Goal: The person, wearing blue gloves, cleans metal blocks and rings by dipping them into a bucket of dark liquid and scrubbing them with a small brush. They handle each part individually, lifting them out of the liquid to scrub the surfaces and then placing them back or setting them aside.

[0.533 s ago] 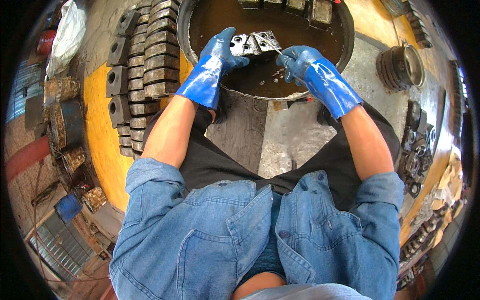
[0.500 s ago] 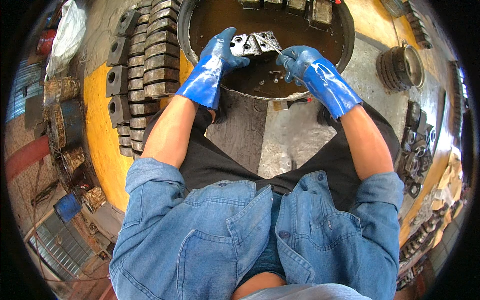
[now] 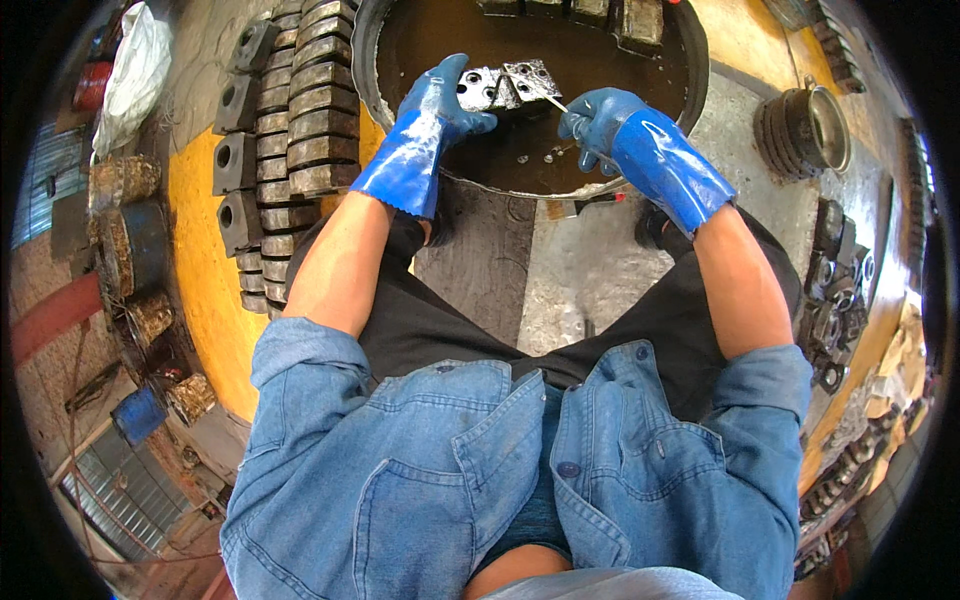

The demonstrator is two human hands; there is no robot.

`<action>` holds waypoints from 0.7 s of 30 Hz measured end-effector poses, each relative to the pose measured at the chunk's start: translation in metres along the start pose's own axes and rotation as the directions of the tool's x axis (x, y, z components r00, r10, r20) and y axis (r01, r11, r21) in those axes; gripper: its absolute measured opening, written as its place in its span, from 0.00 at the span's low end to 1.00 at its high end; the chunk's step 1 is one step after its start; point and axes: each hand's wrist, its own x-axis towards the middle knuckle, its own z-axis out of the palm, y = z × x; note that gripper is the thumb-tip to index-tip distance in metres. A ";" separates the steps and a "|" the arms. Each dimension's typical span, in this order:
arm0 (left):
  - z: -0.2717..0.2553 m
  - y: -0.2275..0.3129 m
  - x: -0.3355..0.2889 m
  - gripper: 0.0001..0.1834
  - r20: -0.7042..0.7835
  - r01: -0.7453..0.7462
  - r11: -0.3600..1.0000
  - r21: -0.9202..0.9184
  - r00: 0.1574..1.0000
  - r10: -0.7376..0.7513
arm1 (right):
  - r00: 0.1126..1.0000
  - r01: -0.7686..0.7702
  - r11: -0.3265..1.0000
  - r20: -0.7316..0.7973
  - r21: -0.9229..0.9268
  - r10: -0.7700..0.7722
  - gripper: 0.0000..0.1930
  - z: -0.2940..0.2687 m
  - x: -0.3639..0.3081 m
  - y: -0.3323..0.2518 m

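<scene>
Blue-gloved above a round tub.
My left fingers grip a drilled metal block, apparently steadying it; my right fingers pinch a thin rod.

Illumination is bright and diffuse. Specular glare appears on the blue glove cuffs; the metal block shows near-white highlights. Fisheye distortion curves the periphery, which is softer; black vignetting fills the corners.
</scene>
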 end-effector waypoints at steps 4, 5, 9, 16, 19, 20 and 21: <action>0.000 0.002 0.003 0.58 0.008 -0.042 0.999 0.027 0.999 0.042 | 0.997 0.072 0.993 -0.035 0.091 -0.069 0.15 0.007 0.009 0.010; -0.001 0.005 0.002 0.57 0.028 -0.016 1.000 -0.005 0.999 0.017 | 0.995 0.091 0.991 -0.057 0.102 -0.085 0.15 0.006 0.011 0.013; 0.000 0.002 -0.001 0.57 0.015 -0.018 1.000 0.008 1.000 0.018 | 0.994 -0.075 0.993 -0.085 -0.087 0.068 0.14 0.000 0.000 -0.008; 0.002 0.002 0.003 0.57 0.008 -0.080 0.995 0.051 0.997 0.080 | 0.997 -0.065 0.998 -0.030 0.023 0.065 0.14 -0.004 -0.001 -0.009; 0.002 0.005 0.005 0.58 0.011 -0.064 0.995 0.078 0.998 0.063 | 0.996 -0.060 0.991 -0.052 0.119 0.067 0.14 0.008 -0.001 -0.008; 0.004 0.001 0.005 0.58 0.001 -0.068 0.996 0.061 0.998 0.068 | 0.996 -0.053 0.982 -0.056 0.180 0.064 0.14 0.014 0.000 -0.005; 0.006 -0.003 0.004 0.58 -0.009 -0.073 0.996 0.043 0.997 0.074 | 0.999 -0.032 0.979 -0.035 0.199 0.040 0.14 0.017 0.000 -0.001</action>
